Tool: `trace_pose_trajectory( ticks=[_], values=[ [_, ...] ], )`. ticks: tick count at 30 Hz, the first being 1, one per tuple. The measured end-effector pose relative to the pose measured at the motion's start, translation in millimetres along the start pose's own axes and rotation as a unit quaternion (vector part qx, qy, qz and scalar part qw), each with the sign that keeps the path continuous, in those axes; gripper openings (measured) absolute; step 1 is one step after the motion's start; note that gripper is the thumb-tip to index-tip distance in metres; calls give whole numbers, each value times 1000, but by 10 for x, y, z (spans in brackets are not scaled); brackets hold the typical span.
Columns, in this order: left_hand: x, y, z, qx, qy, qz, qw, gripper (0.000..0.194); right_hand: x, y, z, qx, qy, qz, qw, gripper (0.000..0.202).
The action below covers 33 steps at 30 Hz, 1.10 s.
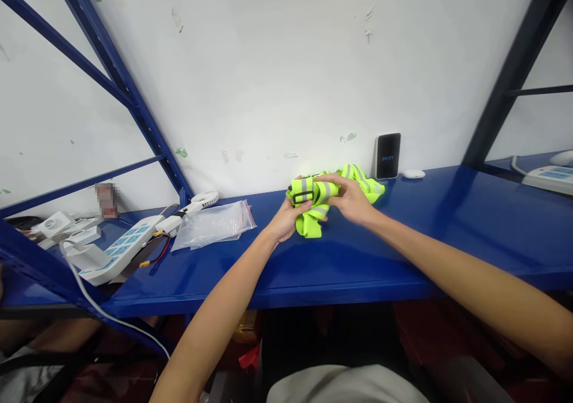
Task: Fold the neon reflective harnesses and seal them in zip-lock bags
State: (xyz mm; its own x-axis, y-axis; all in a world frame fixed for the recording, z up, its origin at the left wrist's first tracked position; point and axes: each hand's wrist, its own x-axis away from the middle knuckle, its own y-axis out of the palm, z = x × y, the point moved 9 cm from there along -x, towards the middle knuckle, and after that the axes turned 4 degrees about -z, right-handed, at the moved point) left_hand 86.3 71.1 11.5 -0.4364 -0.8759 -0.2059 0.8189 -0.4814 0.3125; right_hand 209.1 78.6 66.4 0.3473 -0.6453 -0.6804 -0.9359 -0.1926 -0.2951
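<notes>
A bundle of neon yellow reflective strap (329,193) with grey stripes and black buckles is held just above the blue table (358,260). My left hand (286,219) grips the bundle from its lower left, thumb lying by a black rectangular buckle (303,197). From the right, my right hand (347,197) has its fingers closed over the top of the same bundle. One strap end hangs down between the hands. More of the neon strap (364,182) lies loose on the table behind my right hand.
Clear zip bags (215,224) lie to the left, near a small white fan (205,199) and a white power strip (123,251). At the back right, a phone showing a clock (387,156) leans on the wall beside a white case (413,174). Blue frame posts (147,128) rise at the left.
</notes>
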Motion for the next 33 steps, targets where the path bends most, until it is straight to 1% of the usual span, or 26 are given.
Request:
trace_pose_trajectory(
  ticks=[2,4,6,8,10,12,14,16,19,21,23,24,27,29,31,33],
  values=[
    [-3,-7,35,20,26,18,999,87,14,-6,-39,26,-28,4,999,52],
    [-12,-36,65,36,47,41,997,84,33,12,-99,57,-61,-10,996,54],
    [-26,-64,81,50,55,54,996,79,57,41,-163,94,-92,-23,991,51],
    [-38,-83,95,66,59,59,994,77,88,62,-231,132,-125,-18,983,46],
    [-36,-115,119,87,69,74,991,85,127,95,-298,169,-157,-3,973,43],
    [-9,-164,152,108,88,108,984,98,175,160,-363,200,-190,-1,961,44],
    [35,-196,185,124,104,139,977,104,229,248,-419,228,-220,-16,948,48],
    [75,-200,221,133,115,149,973,105,276,338,-445,251,-237,-46,937,56],
    [105,-210,266,130,115,142,975,99,316,477,-381,285,-229,-115,924,75],
    [105,-229,277,129,107,135,977,91,327,528,-331,308,-229,-137,913,81],
    [99,-239,276,136,98,127,978,81,319,519,-322,317,-240,-123,909,75],
    [97,-236,274,142,92,122,978,75,307,495,-324,311,-243,-109,912,70],
    [110,-201,265,143,71,108,981,64,252,384,-327,266,-222,-71,935,53],
    [130,-167,249,133,53,103,984,61,221,314,-320,234,-196,-54,951,45],
    [146,-126,226,120,42,98,987,61,203,261,-316,214,-172,-34,961,42],
    [147,-82,218,103,47,90,989,62,195,219,-322,203,-154,-5,967,42]
  ],
)
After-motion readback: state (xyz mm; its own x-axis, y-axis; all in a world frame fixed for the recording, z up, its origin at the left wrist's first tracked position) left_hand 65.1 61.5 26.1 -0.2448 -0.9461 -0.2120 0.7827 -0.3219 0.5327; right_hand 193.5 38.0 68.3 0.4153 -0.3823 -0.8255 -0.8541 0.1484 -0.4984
